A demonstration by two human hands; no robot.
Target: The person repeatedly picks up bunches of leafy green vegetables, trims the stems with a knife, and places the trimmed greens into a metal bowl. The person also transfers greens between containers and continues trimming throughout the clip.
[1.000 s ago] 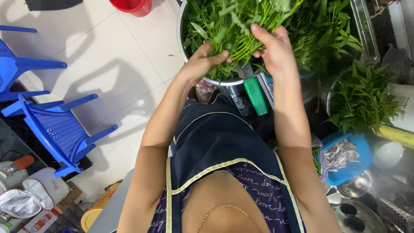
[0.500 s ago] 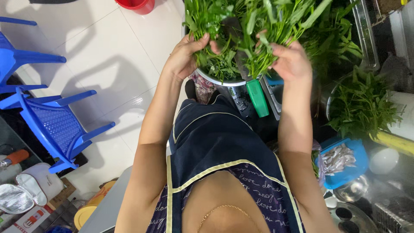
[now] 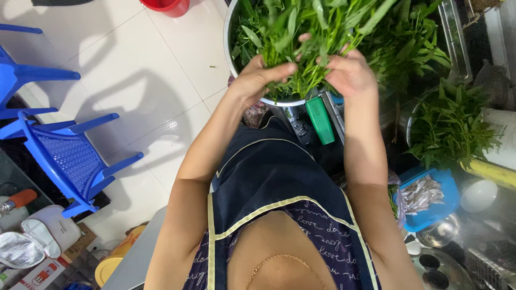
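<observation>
Hands gathering leafy greens over a metal pot.

Both hands are closed around one bunch of long-stemmed leafy greens [image 3: 312, 37], held above the round metal pot [image 3: 232, 51], which holds more of the same leaves. The left hand [image 3: 258, 78] grips the stems from the left with fingers curled in, thumb across the front; the right hand [image 3: 349, 72] clasps them from the right, fingers wrapped tight. A green rectangular object [image 3: 320, 119] sits just below the pot. Further right lie another heap of greens [image 3: 451, 126] and a blue tray of small fish [image 3: 427, 196]. Blue plastic chairs [image 3: 64, 153] stand on the white tiled floor [image 3: 134, 70] at the left.
</observation>
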